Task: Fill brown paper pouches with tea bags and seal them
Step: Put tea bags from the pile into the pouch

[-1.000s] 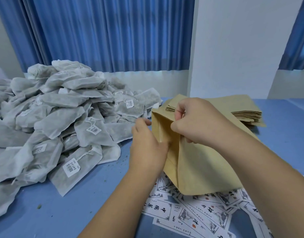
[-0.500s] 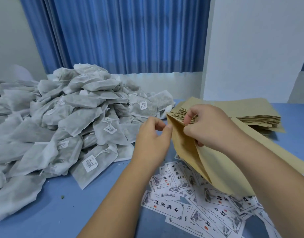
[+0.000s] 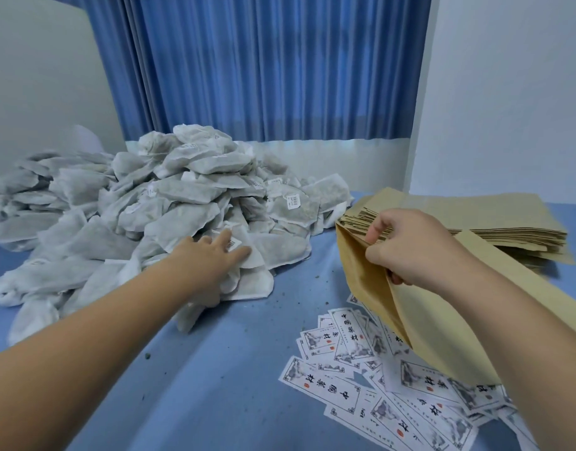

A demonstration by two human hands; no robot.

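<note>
Fingers, left: spread and straight [image 3: 223,237], the left hand [image 3: 212,255] lying on the near right edge of the tea bag heap [image 3: 182,196]; nothing gripped.
Fingers, right: clamped [image 3: 376,227] on the mouth rim of the brown pouch [image 3: 426,320], held by the right hand [image 3: 407,249] to the right of the heap.
Pouch: slanted, mouth gaping toward the heap, bottom over printed labels [image 3: 325,385] on the counter [image 3: 215,369]; it looks empty.
Done: one pouch opened; no sealed pouch shows.
Left: likely filling and sealing this one, then the pouch stack [image 3: 491,219] beyond it, right of the heap.
</note>
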